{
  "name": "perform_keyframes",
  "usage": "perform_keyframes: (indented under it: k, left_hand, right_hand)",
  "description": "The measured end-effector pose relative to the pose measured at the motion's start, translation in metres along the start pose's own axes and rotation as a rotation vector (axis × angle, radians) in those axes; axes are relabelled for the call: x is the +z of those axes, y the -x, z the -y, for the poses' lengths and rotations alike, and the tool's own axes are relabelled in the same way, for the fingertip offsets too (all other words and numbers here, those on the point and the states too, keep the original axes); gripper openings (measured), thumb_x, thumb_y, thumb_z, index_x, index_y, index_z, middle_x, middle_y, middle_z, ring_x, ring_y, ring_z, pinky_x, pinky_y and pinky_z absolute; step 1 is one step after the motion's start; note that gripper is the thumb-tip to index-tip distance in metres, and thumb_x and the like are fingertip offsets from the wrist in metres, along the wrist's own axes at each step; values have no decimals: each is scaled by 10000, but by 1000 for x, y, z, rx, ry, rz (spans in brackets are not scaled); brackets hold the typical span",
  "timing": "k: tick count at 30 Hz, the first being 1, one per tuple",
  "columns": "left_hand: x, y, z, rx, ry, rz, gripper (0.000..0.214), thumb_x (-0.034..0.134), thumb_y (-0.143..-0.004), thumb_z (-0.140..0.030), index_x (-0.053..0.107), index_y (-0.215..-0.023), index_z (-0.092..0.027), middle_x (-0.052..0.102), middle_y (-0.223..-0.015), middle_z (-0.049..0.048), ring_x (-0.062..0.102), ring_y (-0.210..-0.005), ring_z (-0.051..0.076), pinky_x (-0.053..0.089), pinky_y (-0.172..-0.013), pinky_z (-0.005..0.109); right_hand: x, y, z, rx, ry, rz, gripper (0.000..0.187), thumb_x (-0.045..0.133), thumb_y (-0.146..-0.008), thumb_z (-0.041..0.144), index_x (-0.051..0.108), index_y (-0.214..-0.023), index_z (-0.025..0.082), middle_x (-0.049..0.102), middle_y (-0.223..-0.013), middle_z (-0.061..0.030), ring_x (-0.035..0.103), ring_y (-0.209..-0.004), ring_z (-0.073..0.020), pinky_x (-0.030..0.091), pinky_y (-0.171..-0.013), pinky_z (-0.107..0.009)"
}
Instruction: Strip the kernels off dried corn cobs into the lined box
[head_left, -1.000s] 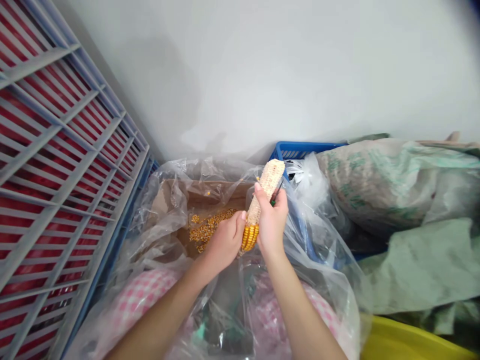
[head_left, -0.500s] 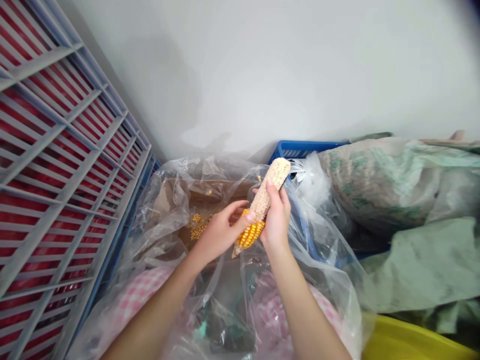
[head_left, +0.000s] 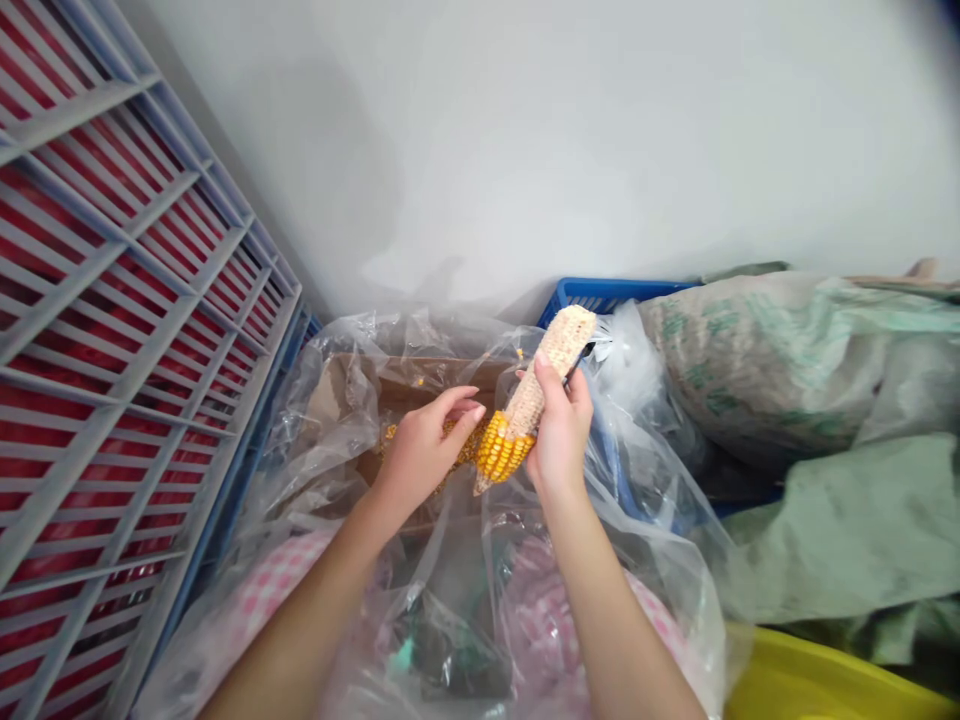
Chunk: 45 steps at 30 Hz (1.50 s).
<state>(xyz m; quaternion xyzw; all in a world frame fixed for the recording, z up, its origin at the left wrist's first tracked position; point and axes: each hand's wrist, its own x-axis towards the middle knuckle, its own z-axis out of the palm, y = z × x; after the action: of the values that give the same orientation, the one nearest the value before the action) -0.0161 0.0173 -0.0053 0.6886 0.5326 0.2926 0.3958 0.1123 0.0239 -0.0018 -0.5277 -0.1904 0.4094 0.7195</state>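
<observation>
My right hand is wrapped round a corn cob that is mostly bare, with yellow kernels left only at its lower tip. A thin dark tool seems pinned against the cob by the same hand. My left hand sits just left of the kernelled tip, fingers loosely curled and apart, thumb tip close to the kernels. Below both hands a cardboard box lined with clear plastic holds loose corn kernels.
A grey and red slatted crate stands at the left. A blue basket sits by the white wall, with green woven sacks at the right. A yellow tub shows at lower right. Pink checked cloth under plastic lies near me.
My left hand has come off the cob's kernelled end and opened, shifting left. The cob has tilted further to the right in my right hand.
</observation>
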Motion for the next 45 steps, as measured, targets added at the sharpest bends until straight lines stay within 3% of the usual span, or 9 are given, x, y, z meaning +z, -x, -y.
perform_keyframes:
  k: [3, 8, 14, 17, 19, 22, 24, 26, 45]
  left_hand:
    - [0, 0, -2, -1, 29, 14, 371, 553, -755, -416, 597, -1060, -210, 651, -1076, 33, 606, -935, 165, 466, -797, 254]
    - [0, 3, -11, 60, -113, 107, 254, 536, -755, -309, 645, -968, -224, 689, -945, 7, 621, -789, 156, 461, -704, 248]
    - [3, 4, -13, 16, -102, 113, 293, 467, -769, -249, 668, -981, -220, 700, -933, 23, 629, -823, 174, 459, -774, 269]
    - [1, 0, -7, -106, 128, 61, 337, 433, -786, -252, 653, -1037, -209, 655, -1093, 35, 583, -1016, 186, 417, -906, 295]
    - [-5, -3, -3, -223, 421, 63, 394, 410, -816, -333, 589, -1152, -226, 516, -1299, 26, 440, -1218, 192, 344, -999, 330]
    - [-17, -5, -2, -326, 919, 265, 489, 294, -855, -437, 478, -1269, -253, 327, -1434, 4, 288, -1321, 191, 297, -1034, 382]
    - [-23, -5, -4, -304, 1157, 409, 512, 235, -862, -438, 451, -1290, -259, 324, -1437, 7, 299, -1316, 191, 307, -1026, 399]
    - [-25, -3, -8, -256, 1268, 464, 522, 206, -861, -439, 440, -1295, -265, 329, -1435, 3, 292, -1319, 190, 303, -1028, 401]
    - [-22, 0, -10, -209, 1291, 504, 584, 162, -835, -479, 417, -1307, -249, 314, -1443, 16, 232, -1344, 202, 263, -1044, 414]
  right_hand:
    - [0, 0, -1, -33, 38, -2, 290, 663, -658, 404, 566, -835, 197, 579, -744, 25, 544, -665, -127, 429, -619, -253]
    - [1, 7, -1, -141, 184, 22, 255, 652, -671, 393, 547, -785, 191, 568, -721, 31, 510, -649, -114, 414, -624, -240]
    - [2, 12, 4, -225, 299, 57, 227, 656, -673, 367, 539, -754, 190, 562, -704, 38, 502, -643, -112, 402, -627, -229]
    - [2, 8, 2, -221, 262, 40, 228, 650, -680, 375, 550, -778, 194, 574, -726, 31, 509, -659, -119, 412, -642, -241]
    - [2, 5, 1, -210, 193, 13, 241, 648, -680, 380, 562, -813, 199, 587, -757, 22, 518, -675, -126, 423, -653, -255]
    - [0, 0, 2, -180, 113, -33, 255, 664, -662, 379, 573, -825, 206, 591, -767, 17, 530, -683, -134, 434, -660, -273]
    - [-1, -3, 5, -149, 64, -61, 257, 678, -648, 369, 578, -824, 210, 590, -764, 18, 540, -680, -137, 439, -655, -279]
    - [-3, -5, 9, -125, 3, -80, 264, 683, -642, 357, 582, -839, 213, 594, -778, 16, 553, -681, -138, 444, -653, -280]
    - [-5, -6, 12, -56, -47, -72, 278, 683, -635, 351, 593, -867, 226, 593, -797, 17, 581, -724, -143, 456, -661, -281]
